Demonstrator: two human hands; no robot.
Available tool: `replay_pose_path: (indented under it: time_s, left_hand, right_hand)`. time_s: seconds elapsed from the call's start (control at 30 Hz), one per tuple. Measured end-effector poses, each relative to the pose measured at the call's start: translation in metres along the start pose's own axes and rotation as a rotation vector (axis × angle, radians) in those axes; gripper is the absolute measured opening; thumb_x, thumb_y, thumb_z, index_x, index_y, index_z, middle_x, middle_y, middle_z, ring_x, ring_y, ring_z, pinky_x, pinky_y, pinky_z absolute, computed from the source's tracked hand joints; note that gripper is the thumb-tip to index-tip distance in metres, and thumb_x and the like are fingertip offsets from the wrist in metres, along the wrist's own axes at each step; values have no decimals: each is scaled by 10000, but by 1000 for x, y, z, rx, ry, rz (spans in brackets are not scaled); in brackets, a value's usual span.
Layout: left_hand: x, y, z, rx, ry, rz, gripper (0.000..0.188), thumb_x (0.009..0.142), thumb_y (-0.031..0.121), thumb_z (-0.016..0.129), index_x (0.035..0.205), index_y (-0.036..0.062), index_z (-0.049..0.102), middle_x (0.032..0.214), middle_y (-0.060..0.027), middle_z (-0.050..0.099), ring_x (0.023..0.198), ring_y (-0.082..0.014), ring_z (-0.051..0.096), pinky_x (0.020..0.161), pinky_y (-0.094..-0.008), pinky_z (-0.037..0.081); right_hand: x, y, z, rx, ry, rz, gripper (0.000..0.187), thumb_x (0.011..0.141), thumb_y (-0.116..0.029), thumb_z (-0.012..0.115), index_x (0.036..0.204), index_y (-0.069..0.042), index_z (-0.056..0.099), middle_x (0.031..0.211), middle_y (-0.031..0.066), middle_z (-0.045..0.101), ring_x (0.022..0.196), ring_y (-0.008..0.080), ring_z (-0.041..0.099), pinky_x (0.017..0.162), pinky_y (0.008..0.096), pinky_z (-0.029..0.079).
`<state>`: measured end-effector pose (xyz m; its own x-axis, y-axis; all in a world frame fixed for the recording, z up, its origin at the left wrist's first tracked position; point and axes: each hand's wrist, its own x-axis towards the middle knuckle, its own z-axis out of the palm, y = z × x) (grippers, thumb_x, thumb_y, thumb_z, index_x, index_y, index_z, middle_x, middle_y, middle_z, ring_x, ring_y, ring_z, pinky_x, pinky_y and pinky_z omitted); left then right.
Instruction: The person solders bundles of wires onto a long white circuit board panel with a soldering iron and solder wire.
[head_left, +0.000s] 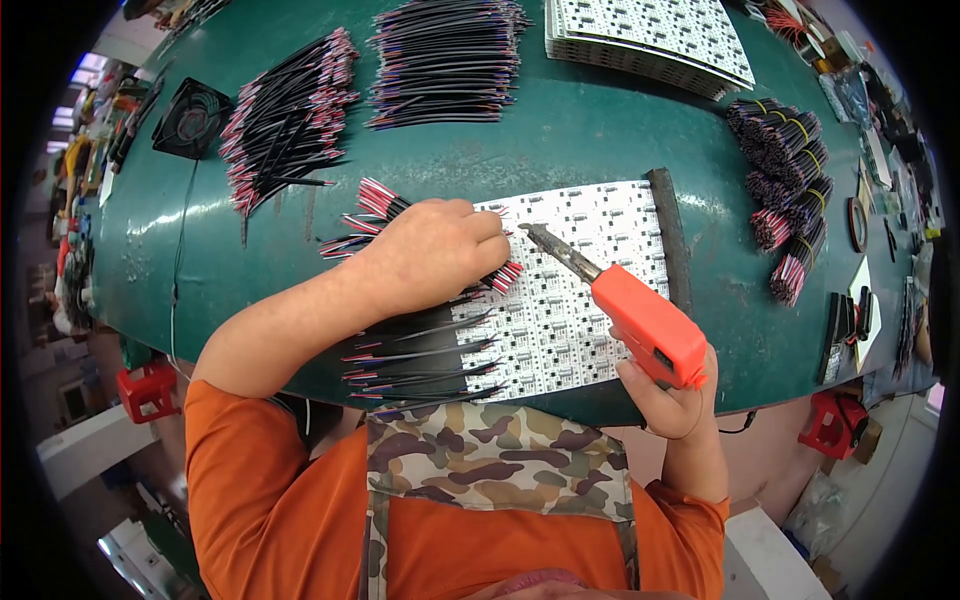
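Observation:
My right hand [682,402] grips a red soldering gun [648,322] from below. Its dark metal tip points up and left, close to the fingers of my other hand. That is my left hand [440,252], closed over a bundle of short black wires [378,200] whose red and white ends stick out on both sides. Beneath the tip lies a white circuit board panel [575,300] covered in rows of small dark parts. Along the panel's left edge, several separate black cables [420,360] lie side by side, their right ends resting on it. My fingertips are partly hidden.
A dark bar [670,240] borders the panel's right side. Farther back are two heaps of cables [445,65], a stack of white panels [650,40] and a small black fan [192,118]. Tied cable bundles [785,160] lie at the right, on the green table [560,130].

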<state>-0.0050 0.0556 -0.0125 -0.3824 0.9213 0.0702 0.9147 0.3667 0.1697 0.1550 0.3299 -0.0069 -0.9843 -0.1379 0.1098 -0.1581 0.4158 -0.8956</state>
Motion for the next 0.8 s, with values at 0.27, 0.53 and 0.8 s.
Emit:
replay_pose_path:
  time_s: [0.27, 0.53, 0.8]
  left_hand:
    - [1, -8, -3, -68, -25, 35, 70, 783, 112, 596, 824, 55, 592, 832, -80, 590, 795, -281, 625, 707, -403, 530]
    - [3, -9, -6, -104, -74, 36, 82, 768, 97, 614, 833, 50, 596, 840, -81, 598, 828, -289, 625, 734, -410, 526]
    - [5, -7, -5, -63, -85, 36, 69, 784, 97, 594, 831, 45, 601, 844, -79, 602, 824, -286, 627, 737, -405, 528]
  right_hand:
    - [1, -1, 1, -14, -24, -1, 402, 785, -89, 708, 1157, 43, 634, 1139, 221, 668, 1020, 366, 676, 904, 383, 523]
    - [-2, 0, 1, -10, -39, 21, 504, 775, -61, 711, 1233, 92, 566, 1115, 209, 677, 940, 312, 702, 850, 350, 536]
    - [-2, -2, 3, -17, -21, 48, 503, 772, -61, 722, 1231, 80, 570, 1104, 184, 682, 891, 293, 710, 794, 338, 547]
